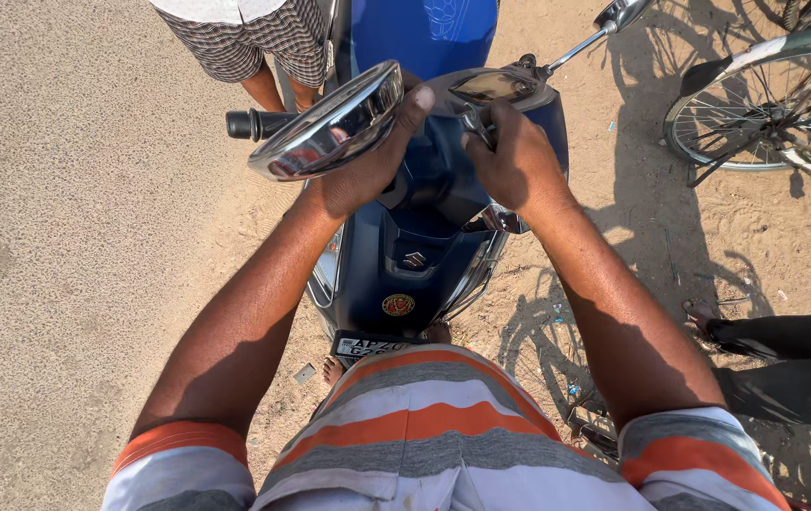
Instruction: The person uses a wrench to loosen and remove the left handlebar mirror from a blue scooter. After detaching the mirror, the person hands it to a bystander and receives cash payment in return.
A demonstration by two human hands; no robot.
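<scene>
A dark blue scooter (pixel 415 255) stands on sandy ground (pixel 93 237), a bicycle wheel (pixel 765 104) nearby. Left hand (pixel 367 156) grips a shiny chrome headlamp rim (pixel 330 123) held above the handlebar; right hand (pixel 514 156) closes around a small metal tool (pixel 472 121) at the scooter's head.

Sunlit sandy ground (pixel 65 189), parked bicycle (pixel 765 104) alongside

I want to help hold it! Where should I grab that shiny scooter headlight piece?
Grip the shiny headlight piece by its curved outer rim, from underneath on the near side, as the left hand does. Its face is a smooth dome, so probably slippery; the rim gives fingers an edge.
</scene>
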